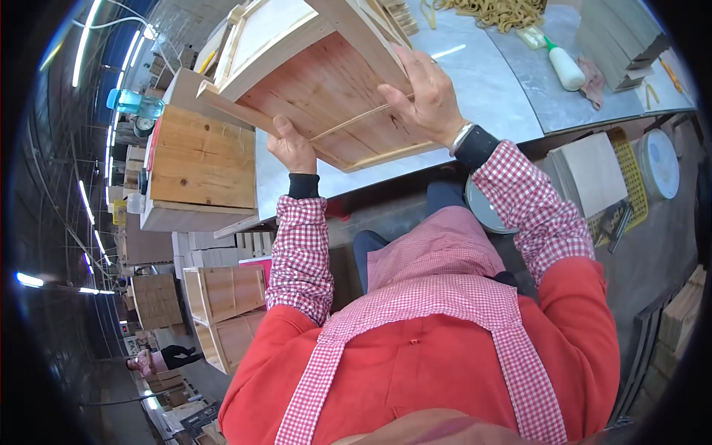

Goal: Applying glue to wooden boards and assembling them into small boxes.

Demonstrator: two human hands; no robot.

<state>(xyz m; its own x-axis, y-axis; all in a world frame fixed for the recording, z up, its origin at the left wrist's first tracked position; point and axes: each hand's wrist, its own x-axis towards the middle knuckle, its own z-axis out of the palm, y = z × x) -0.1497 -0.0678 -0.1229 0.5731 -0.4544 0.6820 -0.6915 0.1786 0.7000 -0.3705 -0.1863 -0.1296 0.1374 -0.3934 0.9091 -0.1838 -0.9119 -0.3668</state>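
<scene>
Head view: a wooden box (319, 85) is held tilted over the near side of the pale table (493, 89), though whether it touches the tabletop can't be told. One side is gripped by the left hand (291, 146), thumb pressed on the panel, other fingers mostly hidden behind. The opposite side is clamped by the right hand (430, 100), fingers wrapped over the edge. The panel's crossed by a thin pale strip (350, 122). A white bottle (566, 70) is seen off right, beside a pinkish rag (592, 83).
</scene>
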